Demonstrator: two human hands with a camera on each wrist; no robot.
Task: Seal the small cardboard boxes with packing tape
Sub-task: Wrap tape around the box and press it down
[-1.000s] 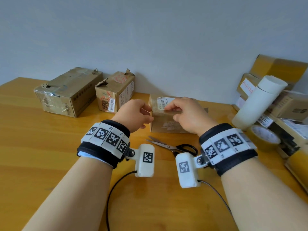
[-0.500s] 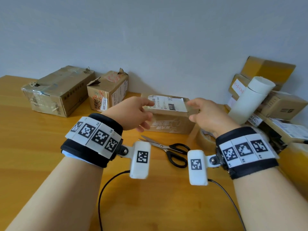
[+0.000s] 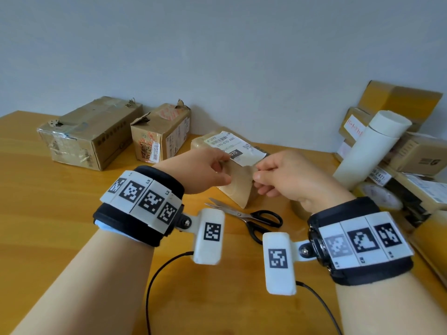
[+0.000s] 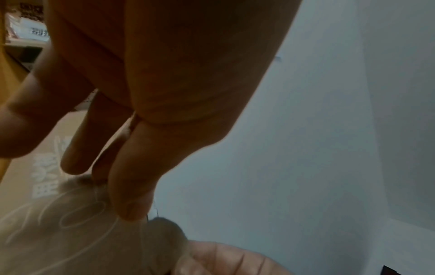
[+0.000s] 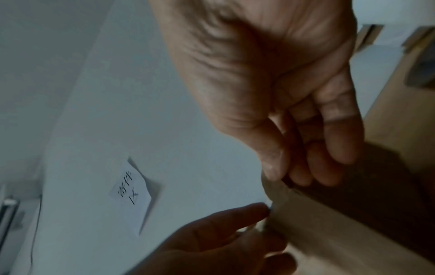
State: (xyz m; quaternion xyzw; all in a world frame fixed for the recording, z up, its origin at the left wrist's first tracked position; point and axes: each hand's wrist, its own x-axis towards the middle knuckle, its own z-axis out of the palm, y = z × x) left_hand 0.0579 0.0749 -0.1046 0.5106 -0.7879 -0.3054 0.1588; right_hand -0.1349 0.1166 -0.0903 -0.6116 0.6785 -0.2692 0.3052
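Worktop: a yellow-orange wooden worktop (image 3: 48, 213) is running up to a plain pale grey wall (image 3: 217, 56).
Wall detail: in the right wrist view a small handwritten paper note (image 5: 133, 195) is hanging on the wall.
Left rear: two worn, taped cardboard boxes are sitting near the wall, a long box (image 3: 89, 134) and just beside it a shorter box with printed labels (image 3: 160, 134).
Right edge: a stack of boxes (image 3: 399, 131) is piling up against the wall, with a white cardboard tube (image 3: 370, 151) leaning on it and a tape roll (image 3: 379, 197) lying at its foot.
Centre front: black-handled scissors (image 3: 246, 217) are lying on the worktop, just nearer than the hands.
Task box: a small cardboard box with a white shipping label (image 3: 232, 146) is sitting tilted at the centre, between and just beyond both hands.
Left hand (image 3: 200, 170): fingers are curling onto the near end of the box, pinching its cardboard edge from the left.
Right hand (image 3: 287, 177): thumb and fingers are pinching the same near end from the right, close beside the left fingertips.
Wrists: both are wearing black bands with square coded markers.
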